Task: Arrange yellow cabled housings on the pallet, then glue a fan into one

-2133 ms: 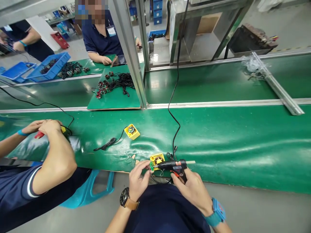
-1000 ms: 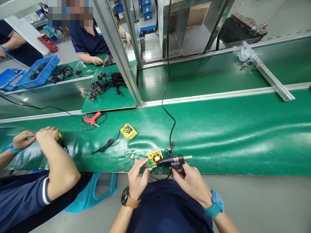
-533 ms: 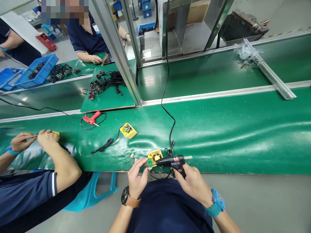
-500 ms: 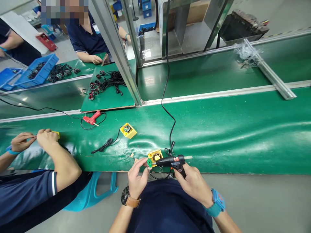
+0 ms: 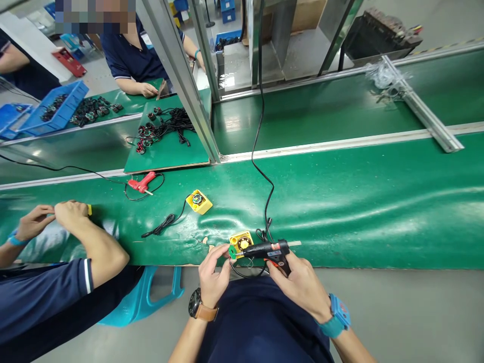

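Between thumb and fingers, my left hand (image 5: 214,272) pinches a small round green circuit board (image 5: 232,252) near the bench edge. My right hand (image 5: 302,282) grips a black hot glue gun (image 5: 270,250) by its handle, with a pale glue stick (image 5: 295,243) poking out of the back. The gun's nozzle points left and meets the green board, or comes very close to it. Just behind them rests an open yellow housing (image 5: 245,239) with a round part inside, partly hidden by the gun. A black cable (image 5: 245,276) loops below the gun.
Another yellow housing (image 5: 200,202) with a coiled black lead (image 5: 162,226) lies further left. Beyond it is a red glue gun (image 5: 141,182). A co-worker's hands (image 5: 68,214) work at the far left. The glue gun's power cord (image 5: 260,126) hangs down from above. A metal post (image 5: 189,91) stands behind.
Both hands keep nearly the same pose, the gun's nozzle staying at the green board. The right fingers shift slightly at the trigger, showing more of its orange part. The view tilts slightly.
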A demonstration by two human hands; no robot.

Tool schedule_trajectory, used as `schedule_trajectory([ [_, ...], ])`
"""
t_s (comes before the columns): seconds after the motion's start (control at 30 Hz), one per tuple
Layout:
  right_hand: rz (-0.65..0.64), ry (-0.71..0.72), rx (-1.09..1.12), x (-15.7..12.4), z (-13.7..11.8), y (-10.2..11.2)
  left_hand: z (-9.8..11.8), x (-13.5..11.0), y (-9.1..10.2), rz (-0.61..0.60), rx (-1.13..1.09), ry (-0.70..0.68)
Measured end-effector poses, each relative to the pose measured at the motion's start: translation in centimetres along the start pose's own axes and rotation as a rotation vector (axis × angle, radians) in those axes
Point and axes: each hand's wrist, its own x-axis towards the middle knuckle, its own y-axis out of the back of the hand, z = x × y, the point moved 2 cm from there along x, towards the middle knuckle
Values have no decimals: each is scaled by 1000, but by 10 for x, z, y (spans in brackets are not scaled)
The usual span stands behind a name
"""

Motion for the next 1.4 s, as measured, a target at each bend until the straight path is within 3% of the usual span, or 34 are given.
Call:
schedule_trajectory([
  [0.5, -10, 85, -32, -4, 2, -1, -1, -1, 0, -16, -5, 22],
  [0.87, -12, -17, -13, -2, 1, 1, 0, -1, 0, -19, 13, 62],
  [1.4, -92, 4, 26, -5, 5, -1, 0, -1, -1, -8, 3, 50],
])
